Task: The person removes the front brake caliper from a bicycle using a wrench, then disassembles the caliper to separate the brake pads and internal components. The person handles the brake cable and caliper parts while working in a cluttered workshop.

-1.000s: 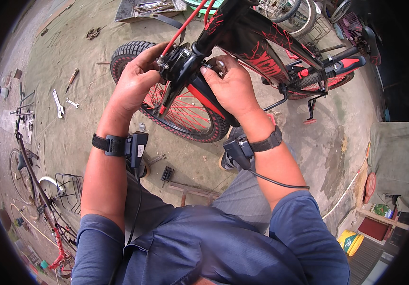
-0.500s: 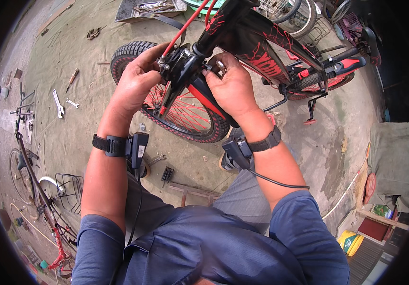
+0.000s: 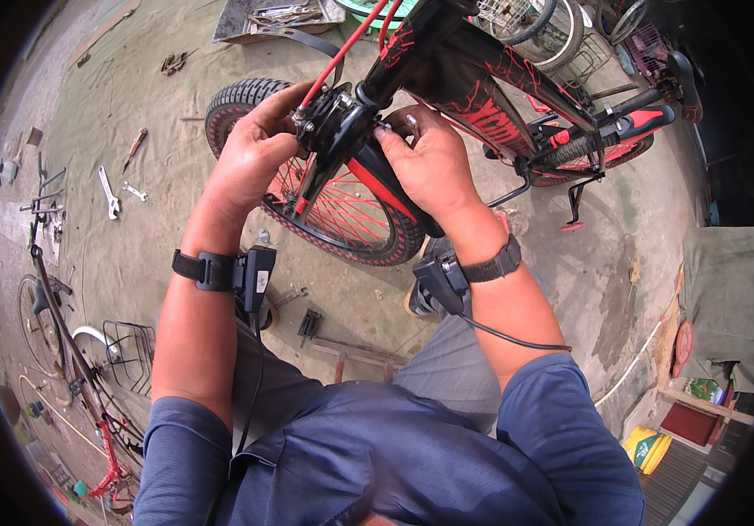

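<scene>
A black and red bicycle (image 3: pixel 447 79) stands in front of me, its front wheel (image 3: pixel 342 219) turned toward the left. My left hand (image 3: pixel 258 153) is closed around the brake caliper (image 3: pixel 324 123) at the top of the fork, thumb on the near side, fingertips hidden behind. A red cable (image 3: pixel 333 63) runs down into this part. On the other side of the fork (image 3: pixel 364 167), my right hand (image 3: pixel 429 162) is closed, thumb and fingers pinched near the fork crown. A small silver metal piece (image 3: pixel 412 121) shows between its fingers; its kind is unclear.
A screwdriver (image 3: pixel 136 145), a large wrench (image 3: pixel 109 193) and a smaller wrench (image 3: pixel 135 192) lie on the ground at left. A metal tray of tools (image 3: pixel 276 16) sits at the far side. A black pedal-like block (image 3: pixel 309 326) lies near my feet. Other bicycles (image 3: pixel 88 386) stand around.
Both hands stay at the fork crown. The silver piece in my right hand has tilted slightly, and the view has shifted a little.
</scene>
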Tool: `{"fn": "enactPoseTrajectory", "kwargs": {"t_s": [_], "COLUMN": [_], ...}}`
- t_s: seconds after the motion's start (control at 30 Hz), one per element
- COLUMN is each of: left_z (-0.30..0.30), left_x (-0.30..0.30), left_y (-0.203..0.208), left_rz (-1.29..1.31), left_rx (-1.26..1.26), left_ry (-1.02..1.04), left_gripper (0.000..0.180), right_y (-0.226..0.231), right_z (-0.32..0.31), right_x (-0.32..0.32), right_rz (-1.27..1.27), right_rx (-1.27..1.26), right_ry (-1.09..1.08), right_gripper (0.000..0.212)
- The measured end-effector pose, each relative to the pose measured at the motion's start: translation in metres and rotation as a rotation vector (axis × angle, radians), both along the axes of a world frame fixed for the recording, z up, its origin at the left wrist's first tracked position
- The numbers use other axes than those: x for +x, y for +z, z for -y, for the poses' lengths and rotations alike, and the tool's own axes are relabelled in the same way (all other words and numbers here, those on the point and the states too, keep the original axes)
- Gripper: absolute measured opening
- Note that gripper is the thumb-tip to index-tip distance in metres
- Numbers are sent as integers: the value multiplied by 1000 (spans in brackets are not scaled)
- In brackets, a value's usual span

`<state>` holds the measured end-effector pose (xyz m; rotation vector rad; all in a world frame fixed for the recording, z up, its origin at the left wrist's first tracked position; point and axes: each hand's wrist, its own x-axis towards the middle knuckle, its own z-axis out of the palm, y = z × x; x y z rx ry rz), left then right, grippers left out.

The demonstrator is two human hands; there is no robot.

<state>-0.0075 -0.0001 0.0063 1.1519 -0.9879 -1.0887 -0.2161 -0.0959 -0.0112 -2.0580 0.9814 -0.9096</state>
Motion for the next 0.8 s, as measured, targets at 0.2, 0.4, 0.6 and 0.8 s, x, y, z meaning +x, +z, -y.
{"fn": "enactPoseTrajectory", "kwargs": {"t_s": [0.2, 0.4, 0.6, 0.8], "left_z": [0, 0, 0, 0], "left_x": [-1, 1, 1, 0], "left_y": [2, 1, 0, 2], "left_rz": [-1, 31, 9, 2], "left_rx": [4, 17, 9, 0], "left_ry": [0, 6, 8, -2], "left_gripper": [68, 68, 68, 68], "right_y": [1, 1, 2, -1], "right_z": [-4, 0, -1, -1], "right_x": [3, 1, 1, 2], "right_rz": [50, 113, 114, 33], "right_rx": [38, 87, 73, 56], "right_ry": [-33, 1, -25, -19], "right_gripper": [21, 21, 19, 20]}}
